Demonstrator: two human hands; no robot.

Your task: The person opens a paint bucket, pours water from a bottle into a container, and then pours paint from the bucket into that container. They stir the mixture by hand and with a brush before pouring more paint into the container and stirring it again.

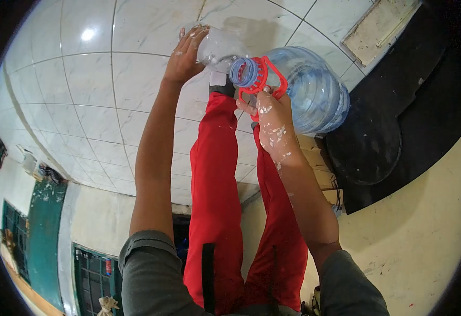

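Observation:
My left hand (188, 57) is wrapped round the side of a clear plastic container (225, 45), which lies tilted. My right hand (273, 118) grips the red plastic handle (277, 71) fixed around the neck of a large blue-tinted water jug (317, 87). The jug is tipped on its side. Its open blue mouth (243, 72) points toward the clear container and overlaps its lower end in this view. White flecks, like dried paint, dot my right hand and forearm and the fingers of my left hand.
White tiles (151, 26) spread around the jug and container. At the right are a black round disc (365, 139) and a black slab (430, 100). A framed recess (375, 31) lies at the upper right. My red-trousered legs (214, 174) extend beneath my arms.

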